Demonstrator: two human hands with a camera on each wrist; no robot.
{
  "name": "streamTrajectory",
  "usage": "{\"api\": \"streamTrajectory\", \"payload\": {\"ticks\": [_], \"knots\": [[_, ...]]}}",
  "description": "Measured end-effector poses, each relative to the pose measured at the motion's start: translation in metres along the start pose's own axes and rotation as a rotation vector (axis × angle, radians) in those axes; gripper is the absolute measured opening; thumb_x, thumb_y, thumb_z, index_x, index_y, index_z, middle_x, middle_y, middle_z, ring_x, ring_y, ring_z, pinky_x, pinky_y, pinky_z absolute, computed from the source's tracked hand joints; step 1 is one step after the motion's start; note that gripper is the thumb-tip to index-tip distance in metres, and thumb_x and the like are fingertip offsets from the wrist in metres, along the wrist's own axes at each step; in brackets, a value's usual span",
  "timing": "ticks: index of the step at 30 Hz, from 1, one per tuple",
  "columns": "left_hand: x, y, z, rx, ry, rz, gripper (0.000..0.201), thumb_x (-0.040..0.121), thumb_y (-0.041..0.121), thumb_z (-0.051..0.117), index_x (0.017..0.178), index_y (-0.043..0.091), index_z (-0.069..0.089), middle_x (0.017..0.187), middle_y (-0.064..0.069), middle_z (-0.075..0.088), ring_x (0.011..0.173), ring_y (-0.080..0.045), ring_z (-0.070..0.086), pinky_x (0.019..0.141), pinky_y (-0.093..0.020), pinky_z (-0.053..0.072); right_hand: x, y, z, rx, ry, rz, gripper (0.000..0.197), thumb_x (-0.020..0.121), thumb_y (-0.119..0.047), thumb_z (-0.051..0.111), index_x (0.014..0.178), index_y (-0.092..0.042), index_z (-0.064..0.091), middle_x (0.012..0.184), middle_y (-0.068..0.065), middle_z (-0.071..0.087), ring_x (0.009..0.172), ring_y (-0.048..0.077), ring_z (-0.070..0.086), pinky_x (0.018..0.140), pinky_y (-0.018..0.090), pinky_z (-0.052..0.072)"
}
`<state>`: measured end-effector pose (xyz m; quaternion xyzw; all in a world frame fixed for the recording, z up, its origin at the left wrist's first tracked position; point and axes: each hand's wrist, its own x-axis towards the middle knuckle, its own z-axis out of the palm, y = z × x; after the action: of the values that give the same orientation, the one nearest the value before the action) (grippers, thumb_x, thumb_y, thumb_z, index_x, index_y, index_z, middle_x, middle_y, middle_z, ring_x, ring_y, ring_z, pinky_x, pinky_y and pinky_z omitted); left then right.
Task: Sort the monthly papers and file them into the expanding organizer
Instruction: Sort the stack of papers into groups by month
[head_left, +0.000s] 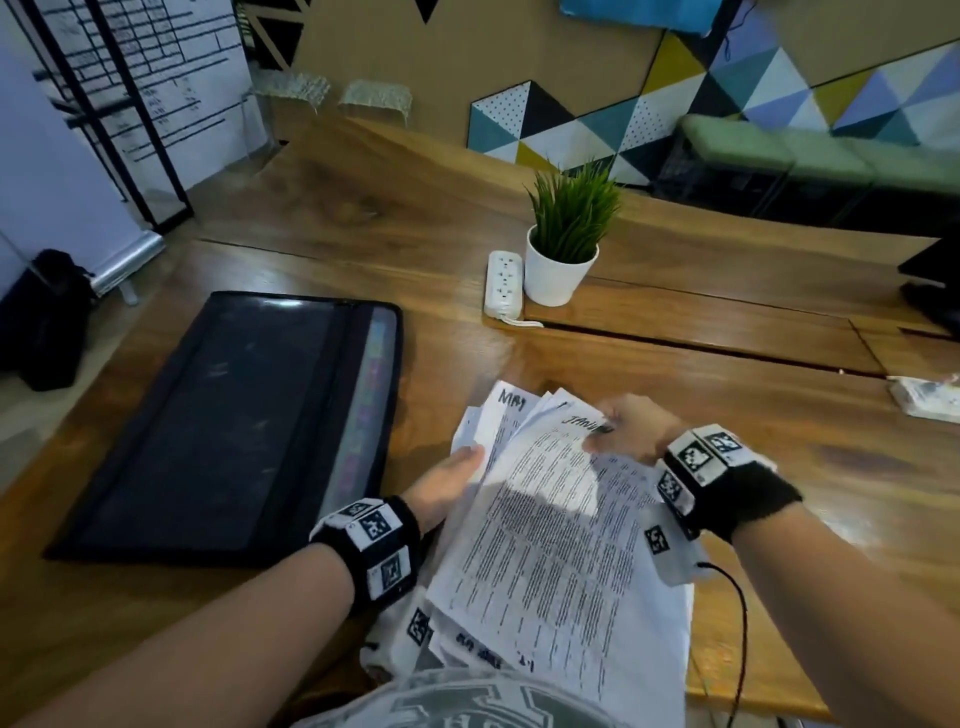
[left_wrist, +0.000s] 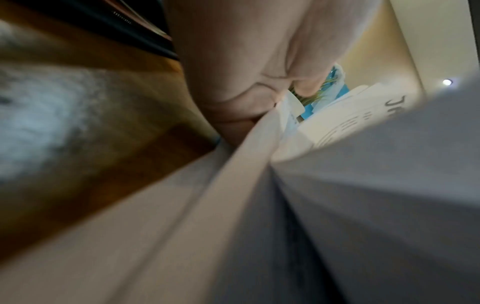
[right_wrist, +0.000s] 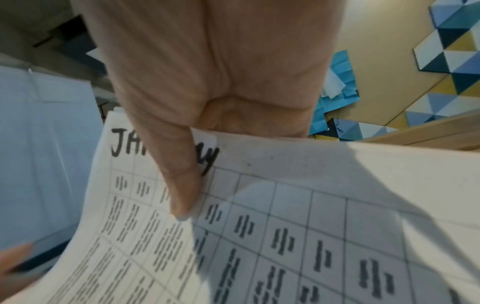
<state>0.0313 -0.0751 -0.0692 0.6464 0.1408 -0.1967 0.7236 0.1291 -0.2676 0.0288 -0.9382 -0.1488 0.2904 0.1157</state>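
Observation:
A fanned stack of white printed papers is held above the wooden table's near edge, month names handwritten at the sheet tops. My left hand grips the stack's left edge, thumb on top. My right hand pinches the top right corner of the front sheet, headed "January", with the thumb lying across the word. The black expanding organizer lies flat on the table to the left, coloured tabs showing along its right side. In the left wrist view the papers fill the frame under my left hand.
A potted green plant and a white power strip stand behind the papers. A small paper bundle lies at the right edge. The wooden table has a cable slot across its middle. A black bag sits on the floor, left.

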Motion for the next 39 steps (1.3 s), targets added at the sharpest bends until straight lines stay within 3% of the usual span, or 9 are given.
{"api": "streamTrajectory", "payload": {"ticks": [4, 11, 14, 16, 20, 25, 28, 31, 39], "knots": [[0.001, 0.003, -0.001, 0.066, -0.038, 0.101, 0.063, 0.083, 0.031, 0.066, 0.134, 0.002, 0.043, 0.132, -0.012, 0.056, 0.121, -0.023, 0.055, 0.105, -0.039, 0.042, 0.011, -0.003, 0.006, 0.013, 0.055, -0.039, 0.034, 0.088, -0.022, 0.060, 0.118, -0.008, 0.056, 0.116, 0.008, 0.061, 0.077, 0.014, 0.061, 0.057, 0.021, 0.048], [-0.002, -0.007, -0.001, 0.398, -0.083, 0.177, 0.039, 0.087, 0.006, 0.055, 0.114, 0.036, 0.055, 0.106, 0.009, 0.066, 0.101, -0.006, 0.062, 0.094, -0.036, 0.050, 0.016, 0.002, 0.015, 0.196, 0.149, -0.186, 0.086, 0.072, -0.021, 0.076, 0.141, -0.022, 0.024, 0.143, 0.001, 0.038, 0.125, 0.019, 0.044, 0.102, 0.032, 0.037], [-0.006, -0.004, -0.003, 0.458, -0.145, 0.206, 0.018, 0.087, 0.035, 0.061, 0.105, 0.036, 0.060, 0.094, -0.004, 0.066, 0.087, -0.020, 0.063, 0.081, -0.039, 0.051, 0.009, 0.005, 0.012, 0.112, 0.027, -0.190, 0.058, 0.078, -0.014, 0.070, 0.129, -0.021, 0.045, 0.122, 0.001, 0.059, 0.108, 0.019, 0.059, 0.087, 0.028, 0.048], [-0.005, 0.004, -0.007, 0.384, -0.146, 0.230, 0.038, 0.087, 0.053, 0.055, 0.101, 0.020, 0.064, 0.091, -0.001, 0.066, 0.082, -0.020, 0.062, 0.076, -0.035, 0.049, 0.004, 0.008, 0.014, 0.075, -0.012, -0.208, 0.028, 0.081, -0.013, 0.067, 0.106, -0.022, 0.061, 0.102, 0.000, 0.068, 0.092, 0.016, 0.066, 0.078, 0.027, 0.054], [0.012, 0.017, -0.017, 0.346, 0.224, 0.221, 0.026, 0.098, 0.030, 0.045, 0.091, 0.014, 0.065, 0.088, -0.001, 0.065, 0.080, -0.012, 0.058, 0.075, -0.032, 0.047, -0.008, 0.014, 0.033, 0.023, 0.066, -0.322, 0.014, 0.084, -0.010, 0.064, 0.080, -0.023, 0.068, 0.082, -0.006, 0.066, 0.074, 0.008, 0.061, 0.066, 0.010, 0.047], [0.032, 0.016, -0.020, 0.646, 0.214, 0.147, 0.014, 0.089, 0.015, 0.060, 0.099, 0.007, 0.065, 0.092, -0.004, 0.062, 0.090, -0.028, 0.061, 0.078, -0.031, 0.046, -0.013, 0.026, 0.071, 0.067, 0.311, -0.517, 0.037, 0.066, 0.010, 0.057, 0.088, -0.015, 0.074, 0.086, 0.007, 0.066, 0.081, 0.025, 0.063, 0.070, 0.033, 0.053], [0.034, 0.017, -0.014, 0.670, 0.206, 0.175, 0.019, 0.086, 0.013, 0.064, 0.105, 0.010, 0.064, 0.096, 0.003, 0.062, 0.090, -0.017, 0.060, 0.076, -0.026, 0.046, -0.018, 0.028, 0.081, 0.111, 0.382, -0.547, 0.036, 0.064, -0.001, 0.047, 0.084, -0.013, 0.074, 0.084, 0.008, 0.066, 0.079, 0.027, 0.063, 0.068, 0.032, 0.052], [0.036, 0.013, -0.017, 0.619, 0.182, 0.215, 0.008, 0.085, 0.010, 0.064, 0.078, 0.005, 0.063, 0.076, -0.003, 0.059, 0.071, -0.017, 0.054, 0.069, -0.028, 0.040, -0.020, 0.033, 0.090, 0.099, 0.445, -0.519, 0.032, 0.067, 0.002, 0.052, 0.084, -0.012, 0.074, 0.101, 0.011, 0.064, 0.093, 0.030, 0.062, 0.079, 0.036, 0.052], [0.027, 0.016, -0.018, 0.304, 0.082, 0.150, 0.022, 0.082, -0.003, 0.067, 0.067, 0.009, 0.056, 0.065, 0.008, 0.063, 0.054, 0.004, 0.055, 0.058, -0.013, 0.045, -0.015, 0.042, 0.089, 0.060, 0.510, -0.535, 0.039, 0.062, 0.012, 0.072, 0.091, -0.014, 0.074, 0.146, 0.008, 0.024, 0.134, 0.028, 0.029, 0.105, 0.039, 0.028]]}}
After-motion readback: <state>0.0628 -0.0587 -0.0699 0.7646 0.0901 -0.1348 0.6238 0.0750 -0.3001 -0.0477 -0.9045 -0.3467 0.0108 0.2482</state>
